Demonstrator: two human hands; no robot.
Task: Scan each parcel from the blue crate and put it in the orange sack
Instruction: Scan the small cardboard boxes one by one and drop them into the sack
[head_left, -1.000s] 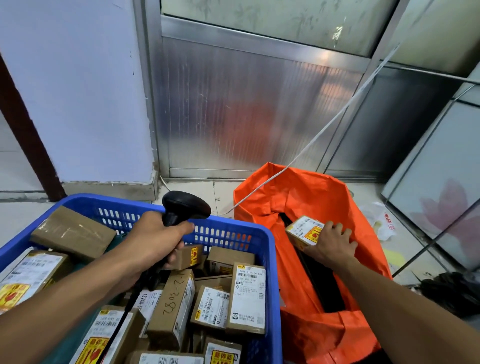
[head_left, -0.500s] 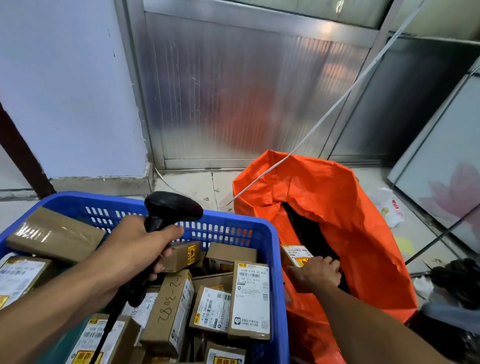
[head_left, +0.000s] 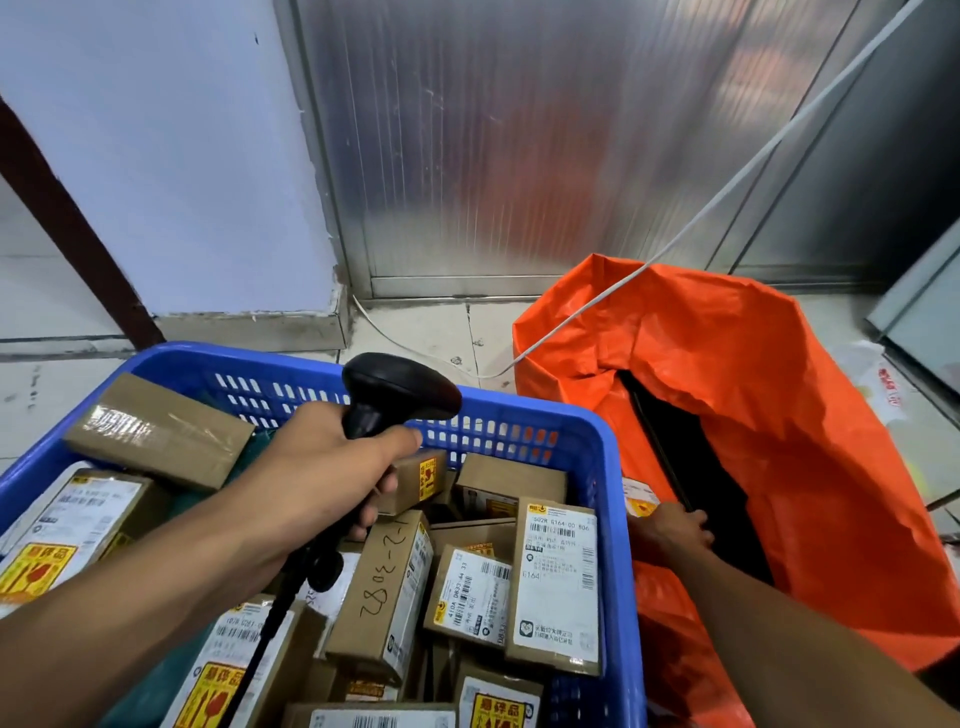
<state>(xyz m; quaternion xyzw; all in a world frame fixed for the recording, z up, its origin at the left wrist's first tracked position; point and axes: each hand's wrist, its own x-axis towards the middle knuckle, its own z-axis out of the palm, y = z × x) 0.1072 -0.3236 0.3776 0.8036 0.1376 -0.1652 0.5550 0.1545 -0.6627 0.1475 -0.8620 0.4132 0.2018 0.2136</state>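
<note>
Left hand (head_left: 332, 467) wraps its fingers round the grip of a black handheld scanner (head_left: 395, 395), head aimed forward over the blue crate (head_left: 597, 447); black cable (head_left: 270, 629) trails down toward the camera. Right hand (head_left: 670, 532) is low at the mouth of the orange sack (head_left: 753, 415), just beside the crate's right wall, touching a small parcel (head_left: 640, 503) with a white label and a yellow-and-red sticker; mostly hidden, so whether the fingers grip it or lie on it I cannot tell. The crate is crowded with brown cardboard parcels. One tall box (head_left: 558, 582) stands on end, label reading "502R 6164-00 806" and "6164". Neighbouring box (head_left: 470, 597) reads "410A D835-44 33". Another box (head_left: 387, 587) carries handwritten "1-2-3082". Near-left box (head_left: 62, 530) bears a yellow fragile sticker in red Chinese characters. A taped plain box (head_left: 156, 431) leans at the far-left corner. White cord (head_left: 727, 187) runs diagonally above the sack.
</note>
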